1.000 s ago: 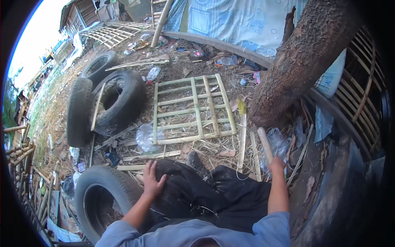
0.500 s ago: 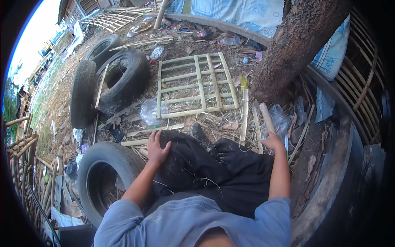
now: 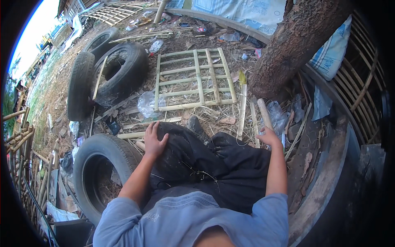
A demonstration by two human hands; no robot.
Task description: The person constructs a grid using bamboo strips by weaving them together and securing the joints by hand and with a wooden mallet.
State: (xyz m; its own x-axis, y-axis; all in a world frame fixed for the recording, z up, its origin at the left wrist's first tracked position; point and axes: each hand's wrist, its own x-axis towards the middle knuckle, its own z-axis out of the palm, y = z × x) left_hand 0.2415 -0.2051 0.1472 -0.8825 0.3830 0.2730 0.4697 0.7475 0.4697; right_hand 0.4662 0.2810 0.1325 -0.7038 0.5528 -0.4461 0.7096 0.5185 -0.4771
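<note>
My left hand (image 3: 155, 142) lies on the left knee of my dark trousers (image 3: 181, 152), fingers stretched and thumb apart, holding nothing. By the right knee is my right hand (image 3: 270, 137), with thumb and forefinger apart and the other fingers partly hidden. A short, thick pale stick (image 3: 264, 112) points away from me, its near end meeting or passing behind that hand; I cannot tell whether they touch. Beyond my knees a bamboo lattice frame (image 3: 200, 84) lies on the littered ground. Bamboo strips (image 3: 242, 111) lie between it and my right hand.
A tyre (image 3: 92, 158) rests beside my left leg, and several others (image 3: 123, 76) lie farther left. A leaning tree trunk (image 3: 288, 53) rises at the right. Clear plastic (image 3: 277, 115) lies near the stick. Bamboo fencing (image 3: 366, 82) and blue patterned sheeting (image 3: 242, 14) border the area.
The whole view has shifted slightly, with most things appearing a little higher and to the left. Both hands keep nearly the same places by my knees; the stick and lattice have not visibly moved on the ground.
</note>
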